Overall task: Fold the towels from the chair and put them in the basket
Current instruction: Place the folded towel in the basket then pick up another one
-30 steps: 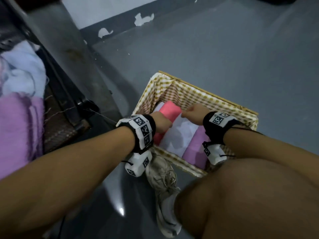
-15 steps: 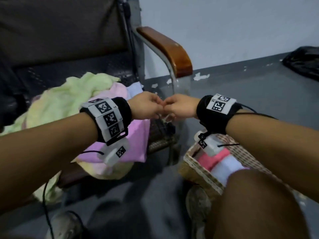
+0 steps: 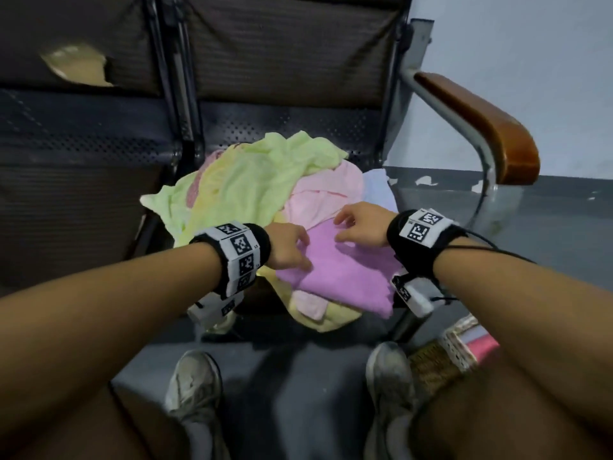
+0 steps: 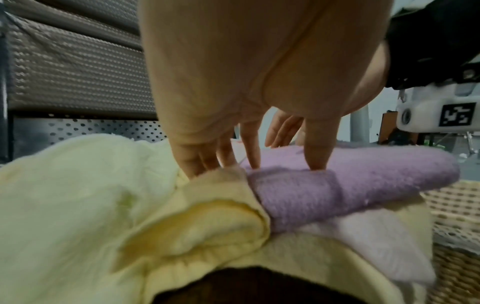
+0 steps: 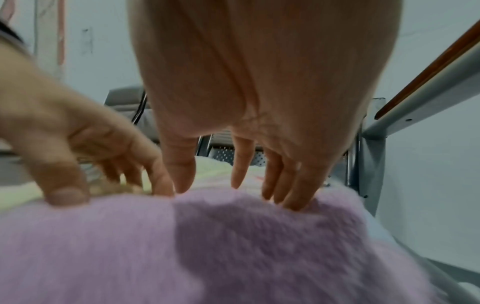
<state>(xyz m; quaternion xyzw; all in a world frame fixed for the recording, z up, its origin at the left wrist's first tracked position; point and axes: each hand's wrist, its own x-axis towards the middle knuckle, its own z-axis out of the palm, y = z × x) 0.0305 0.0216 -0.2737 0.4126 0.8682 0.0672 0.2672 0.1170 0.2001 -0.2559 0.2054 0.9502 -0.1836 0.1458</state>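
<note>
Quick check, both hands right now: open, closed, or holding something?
Left hand: open, fingertips touching the purple towel.
Right hand: open, fingertips on the same towel, holding nothing.

Towel heap [image 3: 265,194] on chair seat [image 3: 285,127]

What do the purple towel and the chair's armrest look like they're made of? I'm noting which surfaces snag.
Purple towel: soft looped terry cloth, probably cotton; its fuzzy matte nap shows in both wrist views.
Armrest: what looks like glossy varnished wood, reddish-brown with a sheen, on a grey painted metal tube; it could also be a wood-look plastic.
</note>
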